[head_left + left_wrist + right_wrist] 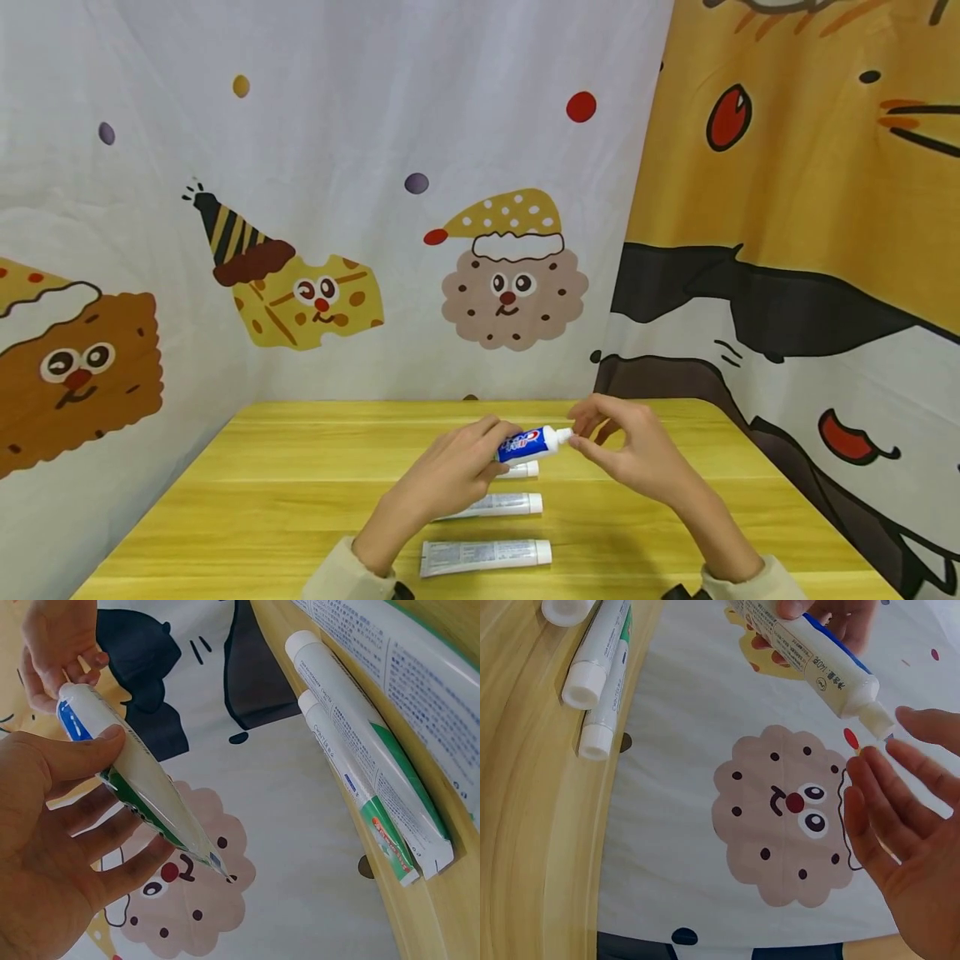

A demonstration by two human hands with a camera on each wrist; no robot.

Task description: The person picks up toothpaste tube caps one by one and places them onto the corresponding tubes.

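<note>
My left hand (467,458) holds a blue and white toothpaste tube (525,446) above the table, its thumb on one face and its fingers on the other. The narrow white end (875,720) of the tube points toward my right hand (630,446). In the right wrist view the thumb and forefinger of that hand stand close around the tip, slightly parted; whether they touch it I cannot tell. From the left wrist the tube's flat green-edged tail (199,847) shows, tapering away from the fingers.
Three more toothpaste tubes lie on the wooden table (300,500) with white caps to the right: a near one (487,556), a middle one (506,504) and a far one (523,471) partly hidden behind the left hand. A cartoon-printed curtain (337,125) encloses the back and sides.
</note>
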